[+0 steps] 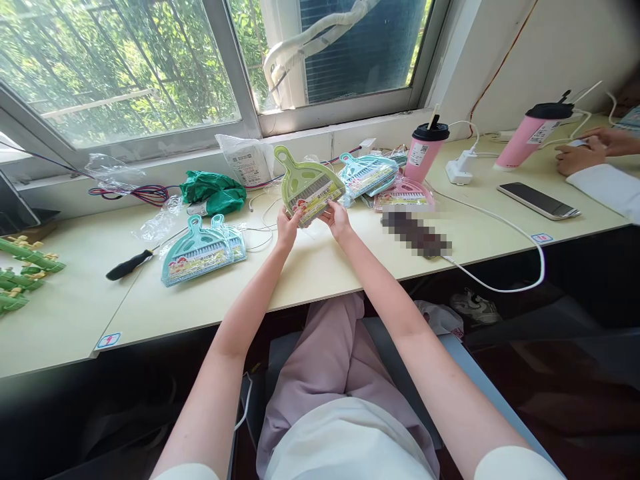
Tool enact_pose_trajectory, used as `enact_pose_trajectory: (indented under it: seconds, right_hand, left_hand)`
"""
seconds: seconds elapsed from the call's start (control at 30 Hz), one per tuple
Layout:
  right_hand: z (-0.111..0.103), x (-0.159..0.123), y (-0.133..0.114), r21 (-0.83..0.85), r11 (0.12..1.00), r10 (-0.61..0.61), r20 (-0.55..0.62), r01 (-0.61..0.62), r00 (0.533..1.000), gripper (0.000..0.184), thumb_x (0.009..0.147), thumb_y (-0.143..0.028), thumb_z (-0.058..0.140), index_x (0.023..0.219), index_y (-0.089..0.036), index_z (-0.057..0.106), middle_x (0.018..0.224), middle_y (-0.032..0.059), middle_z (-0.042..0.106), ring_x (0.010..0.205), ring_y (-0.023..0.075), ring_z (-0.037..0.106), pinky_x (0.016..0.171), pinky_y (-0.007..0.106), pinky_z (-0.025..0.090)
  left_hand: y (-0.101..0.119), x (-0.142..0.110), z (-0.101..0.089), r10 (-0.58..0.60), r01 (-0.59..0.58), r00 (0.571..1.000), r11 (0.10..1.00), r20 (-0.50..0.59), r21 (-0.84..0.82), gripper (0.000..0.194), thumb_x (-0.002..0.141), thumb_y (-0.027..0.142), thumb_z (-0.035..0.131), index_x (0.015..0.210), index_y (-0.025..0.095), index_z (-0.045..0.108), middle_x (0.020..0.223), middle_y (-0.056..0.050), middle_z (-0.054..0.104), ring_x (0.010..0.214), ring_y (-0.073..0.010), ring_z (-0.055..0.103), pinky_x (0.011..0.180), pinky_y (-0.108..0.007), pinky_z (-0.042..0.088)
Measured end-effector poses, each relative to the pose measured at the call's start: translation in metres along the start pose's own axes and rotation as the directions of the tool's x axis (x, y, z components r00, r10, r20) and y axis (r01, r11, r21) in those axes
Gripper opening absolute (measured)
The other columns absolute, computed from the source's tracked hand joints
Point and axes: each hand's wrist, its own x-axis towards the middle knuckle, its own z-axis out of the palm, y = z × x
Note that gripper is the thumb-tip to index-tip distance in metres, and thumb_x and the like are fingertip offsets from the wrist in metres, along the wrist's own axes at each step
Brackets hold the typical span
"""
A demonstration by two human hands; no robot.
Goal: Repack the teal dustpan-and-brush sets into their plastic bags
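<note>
A green mini dustpan and brush set [311, 190], with a printed label across its front, is held up over the table between both my hands. My left hand [289, 227] grips its lower left corner, and my right hand [336, 219] grips the lower right edge. The handle end points up toward the window. On the table to the left lie blue-green dustpan sets [203, 252] in clear wrapping. To the right of my hands rest more wrapped blue sets [369, 175] and a pink dustpan set [407, 195].
A screwdriver [129, 265], green crumpled plastic [213, 192] and a white packet [245, 160] lie to the left. Pink cups [425, 152], a charger [461, 168] with trailing cable and a phone [539, 201] are at right. Another person's hand [583, 159] rests at far right.
</note>
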Motion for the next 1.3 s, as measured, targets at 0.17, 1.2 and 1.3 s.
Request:
enact_pose_trajectory:
  seconds: [0.17, 1.2, 1.3]
  right_hand:
    - [0.0, 0.0, 0.001, 0.002, 1.0, 0.004, -0.008, -0.004, 1.0, 0.012, 0.098, -0.018, 0.051, 0.089, -0.021, 0.058, 0.07, -0.0022, 0.072, 0.064, 0.0146, 0.071, 0.08, 0.034, 0.065]
    - [-0.01, -0.02, -0.005, -0.757, -0.246, -0.556, 0.621, 0.605, 0.552, 0.018, 0.099, -0.027, 0.058, 0.106, -0.027, 0.075, 0.144, 0.0107, 0.056, 0.15, 0.0328, 0.037, 0.12, 0.058, 0.037]
    - [-0.01, -0.016, -0.004, -0.769, -0.208, -0.58, 0.595, 0.605, 0.556, 0.02, 0.1, -0.029, 0.057, 0.094, -0.024, 0.076, 0.133, 0.0129, 0.06, 0.138, 0.0335, 0.047, 0.114, 0.057, 0.042]
  left_hand:
    - [0.001, -0.001, 0.0, 0.001, -0.001, 1.0, 1.0, 0.013, -0.004, 0.048, 0.073, 0.043, 0.084, 0.105, 0.019, 0.058, 0.104, -0.009, 0.072, 0.079, -0.0211, 0.07, 0.056, -0.028, 0.058]
    - [0.019, 0.029, -0.089, -0.312, 0.316, 0.948, 0.943, 0.062, -0.1, 0.028, 0.061, 0.017, 0.076, 0.077, 0.017, 0.054, 0.078, -0.001, 0.065, 0.071, -0.0122, 0.064, 0.057, -0.023, 0.058]
    - [0.017, 0.03, -0.091, -0.334, 0.339, 0.94, 0.939, 0.073, -0.063, 0.028, 0.062, 0.018, 0.076, 0.08, 0.017, 0.055, 0.081, -0.002, 0.067, 0.073, -0.0127, 0.065, 0.059, -0.023, 0.059]
